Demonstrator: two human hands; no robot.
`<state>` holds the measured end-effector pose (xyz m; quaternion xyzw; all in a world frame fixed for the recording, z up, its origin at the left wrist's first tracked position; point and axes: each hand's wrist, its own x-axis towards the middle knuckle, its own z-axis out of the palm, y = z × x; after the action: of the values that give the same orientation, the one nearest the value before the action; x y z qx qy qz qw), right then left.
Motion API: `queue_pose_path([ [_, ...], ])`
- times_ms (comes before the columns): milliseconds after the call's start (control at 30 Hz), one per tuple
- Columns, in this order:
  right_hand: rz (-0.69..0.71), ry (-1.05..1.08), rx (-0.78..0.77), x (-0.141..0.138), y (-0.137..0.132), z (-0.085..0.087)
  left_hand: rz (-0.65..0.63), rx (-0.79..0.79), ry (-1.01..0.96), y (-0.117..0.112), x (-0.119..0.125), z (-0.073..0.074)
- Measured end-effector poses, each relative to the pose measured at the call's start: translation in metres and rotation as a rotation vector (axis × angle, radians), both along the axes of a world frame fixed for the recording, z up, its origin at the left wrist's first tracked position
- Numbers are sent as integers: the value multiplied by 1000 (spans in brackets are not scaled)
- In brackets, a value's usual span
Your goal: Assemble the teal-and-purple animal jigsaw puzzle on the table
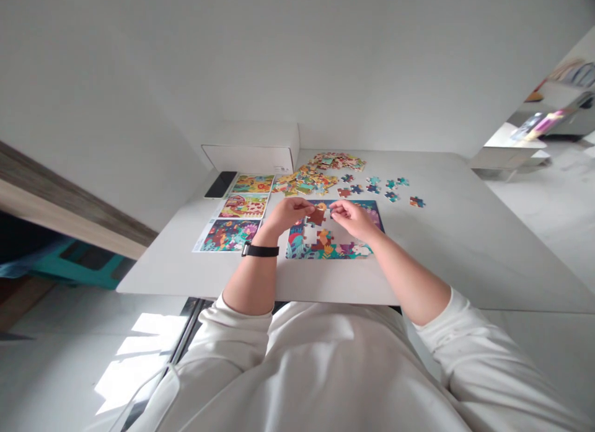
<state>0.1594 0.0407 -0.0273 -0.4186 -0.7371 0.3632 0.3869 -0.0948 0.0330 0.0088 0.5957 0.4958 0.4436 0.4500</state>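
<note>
My left hand (286, 214) pinches a reddish-brown jigsaw piece (317, 216) at its fingertips, above a partly assembled floral jigsaw puzzle (297, 246). My right hand (353, 220) hovers over the puzzle's right side, its fingertips bunched close to that piece. Whether those fingers hold anything is hidden. White gaps show in the puzzle's middle. A heap of loose jigsaw pieces (304, 183) lies beyond my hands, with several scattered pieces (372, 187) to its right.
Several colourful picture sheets (244, 206) lie left of the puzzle, beside a black phone (220, 184). A white box (251, 148) stands at the far edge of the white table (441, 233). A black band (260, 250) circles my left wrist.
</note>
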Motion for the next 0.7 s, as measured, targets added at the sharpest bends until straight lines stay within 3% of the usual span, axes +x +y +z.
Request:
queue_pose_path([
  [167,89,-62,60,-5,-5,0,-120,3,136,-1,4,0],
  [500,78,-107,109,-7,-8,0,-107,10,98,-5,10,2],
  [700,103,-150,130,-8,-10,-1,-131,61,201,-4,2,-2],
])
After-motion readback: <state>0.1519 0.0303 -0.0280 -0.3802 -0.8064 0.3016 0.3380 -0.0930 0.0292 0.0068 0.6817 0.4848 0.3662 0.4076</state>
